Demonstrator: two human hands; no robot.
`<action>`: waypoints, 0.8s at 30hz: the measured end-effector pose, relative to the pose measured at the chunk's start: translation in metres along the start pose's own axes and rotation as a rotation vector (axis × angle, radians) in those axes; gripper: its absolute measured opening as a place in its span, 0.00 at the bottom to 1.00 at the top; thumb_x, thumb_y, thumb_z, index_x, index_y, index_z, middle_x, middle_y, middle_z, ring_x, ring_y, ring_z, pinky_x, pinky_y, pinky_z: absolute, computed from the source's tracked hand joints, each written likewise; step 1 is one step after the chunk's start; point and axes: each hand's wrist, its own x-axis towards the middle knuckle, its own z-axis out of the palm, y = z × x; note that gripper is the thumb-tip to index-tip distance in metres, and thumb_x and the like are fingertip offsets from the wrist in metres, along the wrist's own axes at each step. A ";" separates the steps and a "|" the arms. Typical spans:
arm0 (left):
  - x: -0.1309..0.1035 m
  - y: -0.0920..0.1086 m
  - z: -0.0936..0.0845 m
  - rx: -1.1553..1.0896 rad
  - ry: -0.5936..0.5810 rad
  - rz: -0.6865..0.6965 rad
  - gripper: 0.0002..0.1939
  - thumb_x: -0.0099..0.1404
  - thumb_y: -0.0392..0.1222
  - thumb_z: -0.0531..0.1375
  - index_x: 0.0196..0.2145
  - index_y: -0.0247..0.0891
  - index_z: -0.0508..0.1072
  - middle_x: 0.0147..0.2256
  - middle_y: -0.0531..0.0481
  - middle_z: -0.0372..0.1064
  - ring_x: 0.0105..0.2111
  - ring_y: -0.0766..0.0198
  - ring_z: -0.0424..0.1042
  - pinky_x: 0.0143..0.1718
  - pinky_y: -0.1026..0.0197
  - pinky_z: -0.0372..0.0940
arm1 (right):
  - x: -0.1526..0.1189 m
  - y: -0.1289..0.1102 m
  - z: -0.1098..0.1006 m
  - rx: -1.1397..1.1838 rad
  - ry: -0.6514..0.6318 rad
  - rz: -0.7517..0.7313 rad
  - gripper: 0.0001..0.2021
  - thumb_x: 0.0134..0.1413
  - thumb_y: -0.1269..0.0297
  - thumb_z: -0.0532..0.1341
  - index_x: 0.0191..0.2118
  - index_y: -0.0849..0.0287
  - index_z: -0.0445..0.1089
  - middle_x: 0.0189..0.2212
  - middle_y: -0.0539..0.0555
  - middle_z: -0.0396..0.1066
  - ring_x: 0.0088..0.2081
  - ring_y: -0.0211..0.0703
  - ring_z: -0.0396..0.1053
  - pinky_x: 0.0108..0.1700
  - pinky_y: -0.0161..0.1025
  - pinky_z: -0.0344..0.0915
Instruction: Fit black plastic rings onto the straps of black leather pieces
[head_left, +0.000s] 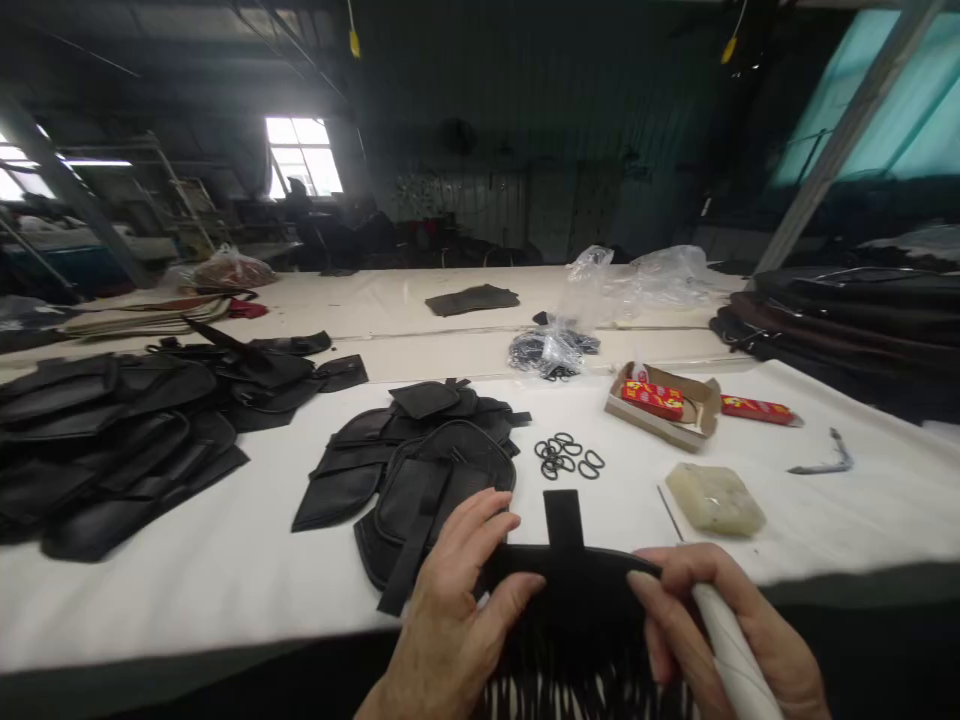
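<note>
A black leather-like piece [581, 590] with a curved top edge and a short upright tab [563, 517] is held near the table's front edge. My left hand [461, 610] pinches its left side, thumb in front and fingers behind. Its right end is between the thumb and fingers of my right hand [720, 620]. That hand also grips a white-handled tool [731, 650], with a thin shaft pointing up and left. Below the piece hang dark strands. Beyond my hands lie several black rings [568, 455] and a pile of black leather parts [442, 470].
A larger pile of black parts [127, 430] covers the table's left. To the right are a yellowish block [715, 498], a cardboard box [664, 435] with red packets, and a small bent metal tool [829, 462]. Clear plastic bags [637, 285] and stacked dark material [855, 320] sit farther back.
</note>
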 end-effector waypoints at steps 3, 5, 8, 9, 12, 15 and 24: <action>0.009 0.008 0.010 -0.087 -0.026 0.002 0.15 0.59 0.41 0.60 0.45 0.38 0.72 0.49 0.42 0.69 0.52 0.53 0.65 0.53 0.50 0.61 | 0.002 0.002 0.000 0.053 -0.061 0.120 0.12 0.48 0.58 0.65 0.27 0.56 0.60 0.32 0.51 0.71 0.11 0.27 0.60 0.12 0.27 0.56; 0.015 0.019 0.014 -0.161 -0.061 0.015 0.11 0.60 0.40 0.60 0.40 0.37 0.74 0.45 0.43 0.71 0.49 0.55 0.67 0.52 0.54 0.62 | 0.001 0.005 -0.002 0.045 -0.102 0.184 0.13 0.48 0.56 0.64 0.27 0.56 0.60 0.31 0.51 0.71 0.11 0.27 0.59 0.12 0.27 0.54; 0.016 0.032 0.019 -0.334 -0.099 -0.056 0.07 0.62 0.39 0.56 0.29 0.38 0.73 0.34 0.48 0.72 0.39 0.61 0.70 0.44 0.62 0.64 | -0.001 0.010 -0.006 0.005 -0.159 0.250 0.14 0.49 0.54 0.62 0.28 0.56 0.58 0.20 0.47 0.69 0.10 0.28 0.56 0.13 0.26 0.52; 0.015 0.033 0.021 -0.382 -0.105 -0.106 0.09 0.63 0.39 0.55 0.28 0.38 0.72 0.31 0.49 0.71 0.36 0.62 0.70 0.41 0.64 0.64 | -0.001 0.011 -0.007 -0.012 -0.182 0.269 0.14 0.50 0.53 0.62 0.28 0.56 0.58 0.16 0.45 0.65 0.10 0.29 0.55 0.14 0.26 0.52; 0.014 0.030 0.030 -0.423 -0.137 -0.231 0.11 0.64 0.40 0.53 0.26 0.38 0.70 0.28 0.51 0.68 0.32 0.64 0.68 0.37 0.65 0.63 | 0.004 0.008 -0.011 -0.080 -0.231 0.275 0.12 0.53 0.53 0.59 0.31 0.55 0.59 0.12 0.42 0.60 0.14 0.33 0.58 0.18 0.28 0.57; 0.021 0.018 0.042 -0.345 -0.189 -0.276 0.12 0.64 0.39 0.52 0.23 0.38 0.67 0.26 0.52 0.66 0.31 0.63 0.66 0.35 0.63 0.60 | 0.020 0.011 -0.011 -0.214 -0.125 0.154 0.11 0.55 0.53 0.57 0.34 0.54 0.60 0.14 0.43 0.60 0.19 0.37 0.63 0.21 0.31 0.60; 0.034 -0.001 0.081 0.191 -0.099 -0.035 0.12 0.62 0.30 0.49 0.27 0.37 0.69 0.33 0.46 0.70 0.36 0.57 0.65 0.38 0.55 0.60 | 0.090 0.059 0.011 -0.804 -0.181 -0.327 0.06 0.56 0.70 0.52 0.30 0.58 0.63 0.22 0.49 0.65 0.26 0.40 0.63 0.29 0.34 0.57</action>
